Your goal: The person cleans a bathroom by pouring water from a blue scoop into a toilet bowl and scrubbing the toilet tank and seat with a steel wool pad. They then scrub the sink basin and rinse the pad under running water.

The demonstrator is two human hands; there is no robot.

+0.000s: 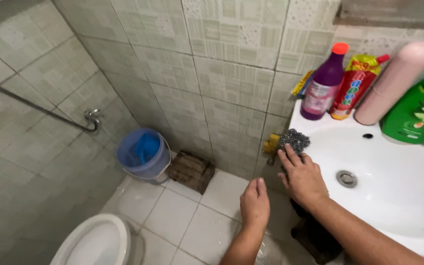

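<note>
You see a dull grey steel scourer (294, 140) under your right hand (303, 177), on a white washbasin (398, 196) with a grey metal drain (346, 178). Along the basin's back stand a purple bottle (322, 91) with an orange cap, a red and yellow pouch (355, 88), a pale pink bottle (393, 83) and a bright green bottle (420, 110). The wall tiles (222, 64) are pale grey-green with striped and dotted patches. The bucket (143, 154) is blue, the toilet (96, 243) white, the floor tiles (172, 216) off-white.
</note>
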